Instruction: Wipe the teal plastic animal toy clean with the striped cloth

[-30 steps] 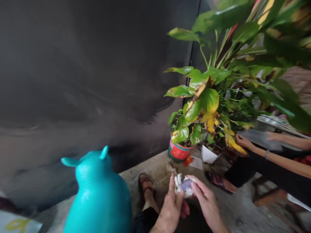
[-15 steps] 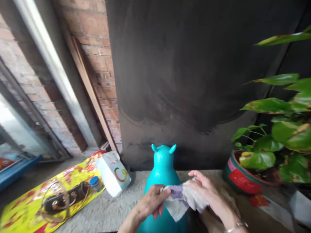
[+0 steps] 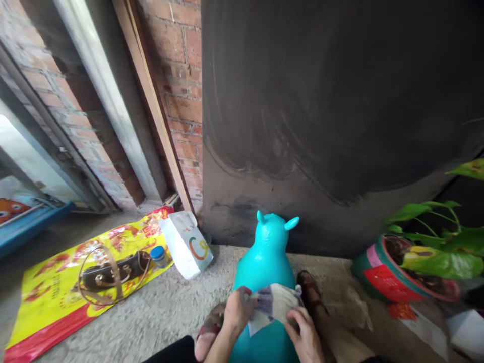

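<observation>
Now pinching cloth (image 3: 279,301) in left hand (image 3: 235,313) and right hand (image 3: 305,333), spreading it over teal toy (image 3: 264,267) (no longer bunching), so exposing more fabric.

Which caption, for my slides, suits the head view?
Left hand and right hand hold white-and-purple fabric over a glossy turquoise, eared figure.
</observation>
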`<act>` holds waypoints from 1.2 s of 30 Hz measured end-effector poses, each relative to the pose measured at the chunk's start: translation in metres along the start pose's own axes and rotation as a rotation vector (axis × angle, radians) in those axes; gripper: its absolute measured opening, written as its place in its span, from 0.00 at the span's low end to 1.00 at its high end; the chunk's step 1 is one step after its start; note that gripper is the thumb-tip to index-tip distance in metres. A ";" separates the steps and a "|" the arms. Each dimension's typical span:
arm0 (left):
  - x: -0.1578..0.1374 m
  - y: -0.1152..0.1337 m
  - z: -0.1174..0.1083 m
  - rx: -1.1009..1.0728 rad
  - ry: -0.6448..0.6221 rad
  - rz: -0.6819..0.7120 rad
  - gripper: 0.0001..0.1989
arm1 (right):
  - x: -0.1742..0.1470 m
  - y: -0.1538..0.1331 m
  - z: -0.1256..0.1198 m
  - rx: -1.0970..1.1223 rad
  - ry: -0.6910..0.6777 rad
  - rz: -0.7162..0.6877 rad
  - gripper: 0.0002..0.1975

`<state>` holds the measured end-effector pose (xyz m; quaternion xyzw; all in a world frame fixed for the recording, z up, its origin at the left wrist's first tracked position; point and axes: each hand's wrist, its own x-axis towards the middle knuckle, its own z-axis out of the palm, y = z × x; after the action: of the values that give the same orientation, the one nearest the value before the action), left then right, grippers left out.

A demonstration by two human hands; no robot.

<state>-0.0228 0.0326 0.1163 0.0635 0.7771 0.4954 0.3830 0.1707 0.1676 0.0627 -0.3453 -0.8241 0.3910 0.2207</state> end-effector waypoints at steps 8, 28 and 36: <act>-0.007 0.002 0.005 -0.303 -0.024 -0.042 0.11 | 0.004 -0.013 -0.006 0.023 0.095 0.061 0.22; -0.039 0.117 -0.037 -0.539 0.122 0.277 0.24 | 0.070 -0.129 -0.128 -0.556 0.205 -0.466 0.15; -0.033 0.045 -0.023 -0.088 0.187 0.153 0.18 | 0.012 -0.075 -0.086 -0.633 0.123 -0.426 0.17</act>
<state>-0.0272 0.0225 0.1754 0.0593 0.7798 0.5606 0.2722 0.1872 0.1846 0.1749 -0.2401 -0.9426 0.0410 0.2284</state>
